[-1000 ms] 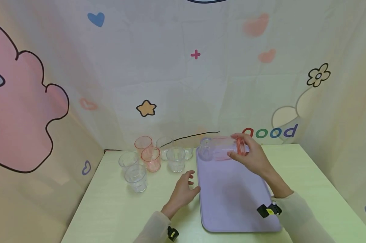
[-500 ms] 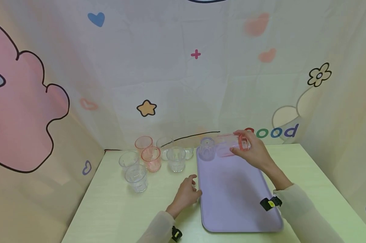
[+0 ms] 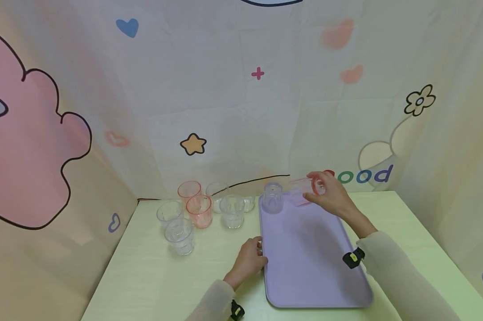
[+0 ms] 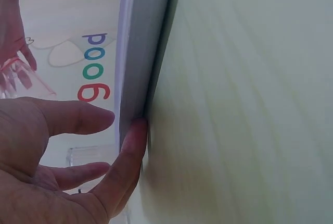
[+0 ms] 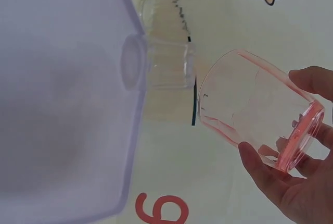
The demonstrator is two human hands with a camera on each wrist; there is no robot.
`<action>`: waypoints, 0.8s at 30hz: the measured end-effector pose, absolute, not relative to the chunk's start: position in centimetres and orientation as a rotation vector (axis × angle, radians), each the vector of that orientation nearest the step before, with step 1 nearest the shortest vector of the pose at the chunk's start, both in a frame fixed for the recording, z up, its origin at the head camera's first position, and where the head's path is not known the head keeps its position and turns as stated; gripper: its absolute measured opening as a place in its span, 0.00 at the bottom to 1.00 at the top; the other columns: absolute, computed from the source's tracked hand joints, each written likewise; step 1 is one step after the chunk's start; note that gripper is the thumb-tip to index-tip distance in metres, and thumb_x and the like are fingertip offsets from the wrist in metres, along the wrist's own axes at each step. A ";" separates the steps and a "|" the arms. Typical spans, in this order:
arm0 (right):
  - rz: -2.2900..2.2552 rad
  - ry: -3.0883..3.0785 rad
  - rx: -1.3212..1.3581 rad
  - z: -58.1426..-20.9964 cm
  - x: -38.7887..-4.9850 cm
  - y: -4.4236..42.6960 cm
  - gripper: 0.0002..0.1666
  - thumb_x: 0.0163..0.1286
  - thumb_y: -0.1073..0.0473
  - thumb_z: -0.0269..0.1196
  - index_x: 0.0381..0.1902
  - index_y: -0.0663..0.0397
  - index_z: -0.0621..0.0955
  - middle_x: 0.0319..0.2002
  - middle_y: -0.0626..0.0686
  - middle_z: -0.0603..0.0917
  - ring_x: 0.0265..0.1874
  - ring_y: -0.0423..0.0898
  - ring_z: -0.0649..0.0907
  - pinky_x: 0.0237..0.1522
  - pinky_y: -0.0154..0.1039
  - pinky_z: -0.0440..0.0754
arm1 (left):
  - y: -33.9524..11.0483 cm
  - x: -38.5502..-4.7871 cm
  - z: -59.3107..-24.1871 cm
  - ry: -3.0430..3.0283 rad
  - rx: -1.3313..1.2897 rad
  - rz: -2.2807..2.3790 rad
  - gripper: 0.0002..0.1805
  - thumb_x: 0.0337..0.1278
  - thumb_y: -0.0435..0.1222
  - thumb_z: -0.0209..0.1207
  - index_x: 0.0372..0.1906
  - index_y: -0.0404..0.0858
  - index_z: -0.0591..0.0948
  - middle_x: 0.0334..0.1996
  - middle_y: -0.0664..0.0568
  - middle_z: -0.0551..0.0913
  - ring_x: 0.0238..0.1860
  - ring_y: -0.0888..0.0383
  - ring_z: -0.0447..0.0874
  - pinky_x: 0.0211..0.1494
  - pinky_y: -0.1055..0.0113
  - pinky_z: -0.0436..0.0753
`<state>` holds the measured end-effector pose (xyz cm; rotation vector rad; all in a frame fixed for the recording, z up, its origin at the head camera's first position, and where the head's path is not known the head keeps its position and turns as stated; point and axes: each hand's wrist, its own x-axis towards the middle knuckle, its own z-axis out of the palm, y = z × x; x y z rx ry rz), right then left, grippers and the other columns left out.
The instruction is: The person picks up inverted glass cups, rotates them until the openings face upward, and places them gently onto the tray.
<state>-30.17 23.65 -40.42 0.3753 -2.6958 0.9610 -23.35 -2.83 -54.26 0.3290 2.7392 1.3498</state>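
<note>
In the head view my right hand [image 3: 329, 192] grips a transparent pink cup [image 3: 300, 191] by its base end. The cup is tilted over the back of the purple tray [image 3: 305, 267], its mouth toward the left. Thumb and fingers curl round its thick base in the right wrist view, where the pink cup [image 5: 255, 107] shows whole. A clear cup [image 3: 272, 199] stands upside down at the tray's back left corner. With fingers fairly straight, my left hand [image 3: 247, 261] touches the tray's left edge; a fingertip meets the side wall [image 4: 136, 67] in the left wrist view.
Left of the tray, several cups stand mouth up on the table, among them a pink cup [image 3: 200, 211], a clear cup [image 3: 231, 211] and another clear cup [image 3: 180, 236]. A printed curtain [image 3: 225, 89] hangs close behind the table.
My right hand has moved the pink cup rightward, away from the upside-down clear cup, and tipped its mouth end lower. My left hand has come right, to the tray's edge.
</note>
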 end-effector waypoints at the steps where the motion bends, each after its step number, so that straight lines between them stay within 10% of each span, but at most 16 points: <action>1: 0.950 -2.704 0.370 -40.6 -30.4 23.7 0.33 0.59 0.55 0.69 0.62 0.56 0.74 0.59 0.64 0.76 0.56 0.62 0.76 0.57 0.65 0.74 | -2.8 -23.3 -54.3 2.745 0.331 1.345 0.35 0.36 0.24 0.62 0.60 0.24 0.73 0.39 0.46 0.77 0.35 0.59 0.73 0.37 0.70 0.75; 24: 0.767 -2.925 0.283 -44.4 -35.2 24.2 0.34 0.59 0.52 0.69 0.62 0.56 0.74 0.62 0.66 0.73 0.58 0.65 0.75 0.60 0.68 0.73 | -2.4 -23.7 -54.6 2.768 0.309 1.317 0.33 0.36 0.24 0.61 0.58 0.23 0.74 0.37 0.45 0.76 0.35 0.59 0.73 0.36 0.70 0.75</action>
